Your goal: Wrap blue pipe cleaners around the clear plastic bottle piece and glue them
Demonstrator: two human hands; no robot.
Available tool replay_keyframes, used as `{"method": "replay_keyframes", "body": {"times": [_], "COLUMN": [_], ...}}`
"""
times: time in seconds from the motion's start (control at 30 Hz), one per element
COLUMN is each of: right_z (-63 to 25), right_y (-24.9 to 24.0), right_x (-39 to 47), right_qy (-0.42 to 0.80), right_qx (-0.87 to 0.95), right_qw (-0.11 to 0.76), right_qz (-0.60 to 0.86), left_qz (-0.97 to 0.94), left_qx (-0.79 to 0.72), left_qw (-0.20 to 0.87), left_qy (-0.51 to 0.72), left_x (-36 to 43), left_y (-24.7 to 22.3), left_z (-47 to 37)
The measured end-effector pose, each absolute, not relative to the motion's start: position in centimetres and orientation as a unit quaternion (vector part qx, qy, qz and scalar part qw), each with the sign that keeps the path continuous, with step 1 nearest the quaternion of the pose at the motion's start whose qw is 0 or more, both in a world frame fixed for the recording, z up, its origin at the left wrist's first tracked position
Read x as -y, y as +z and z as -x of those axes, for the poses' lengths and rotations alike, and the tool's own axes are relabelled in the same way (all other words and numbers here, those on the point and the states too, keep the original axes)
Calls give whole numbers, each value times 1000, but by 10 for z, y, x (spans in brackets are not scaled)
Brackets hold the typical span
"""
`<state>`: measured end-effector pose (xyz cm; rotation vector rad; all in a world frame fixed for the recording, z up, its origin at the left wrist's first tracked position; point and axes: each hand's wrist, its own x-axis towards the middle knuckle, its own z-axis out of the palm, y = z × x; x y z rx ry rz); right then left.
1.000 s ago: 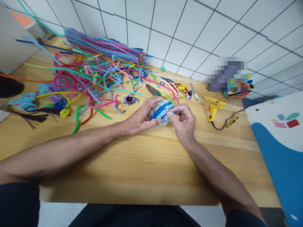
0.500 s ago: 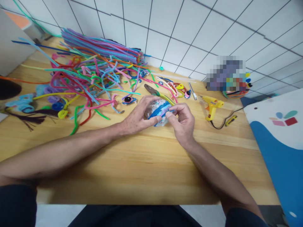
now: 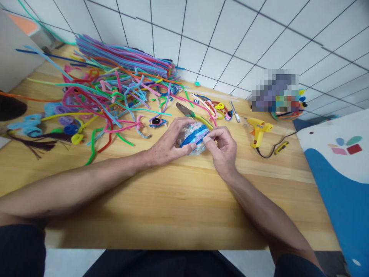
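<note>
A rounded, ball-like piece (image 3: pixel 193 135), whitish with blue and purple bands that look like pipe cleaners, is held just above or on the wooden table. My left hand (image 3: pixel 170 144) wraps its left side, the thumb lying over the front. At the ball's right edge, my right hand (image 3: pixel 223 148) pinches with thumb and index finger where the bands end; what exactly lies between the fingertips is hidden. Right behind the ball lie pliers (image 3: pixel 188 112) with yellow-green handles, partly covered by it.
Loose pipe cleaners (image 3: pixel 98 98) sprawl over the left, with a thick bundle (image 3: pixel 123 57) along the tiled wall. A small black-eyed piece (image 3: pixel 156 121) lies left of the pliers. To the right are a pen (image 3: pixel 235 111), a yellow glue gun (image 3: pixel 258 130) with its cord, and a yellow cutter (image 3: pixel 281 147).
My right fingertips have shifted slightly on the ball's right edge, showing more of the purple and blue bands. The left hand keeps its hold.
</note>
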<state>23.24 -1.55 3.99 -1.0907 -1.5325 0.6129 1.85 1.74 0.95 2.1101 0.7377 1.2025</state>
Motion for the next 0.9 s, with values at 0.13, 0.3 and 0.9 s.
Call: {"method": "replay_keyframes", "body": {"times": [0.13, 0.3, 0.9], "right_z": [-231, -231, -229], "right_y": [40, 39, 41], "right_x": [16, 17, 23], "right_qy": [258, 254, 261], "right_qx": [651, 656, 667], "right_qw": [548, 555, 538], "right_qz": [457, 444, 445], "left_qz": [-799, -799, -772], "left_qx": [-262, -254, -293], "left_qw": [287, 309, 333], "left_qy": [459, 449, 455], "left_x": [-19, -19, -12], "left_y": [7, 5, 12], "left_z": [-18, -18, -18]}}
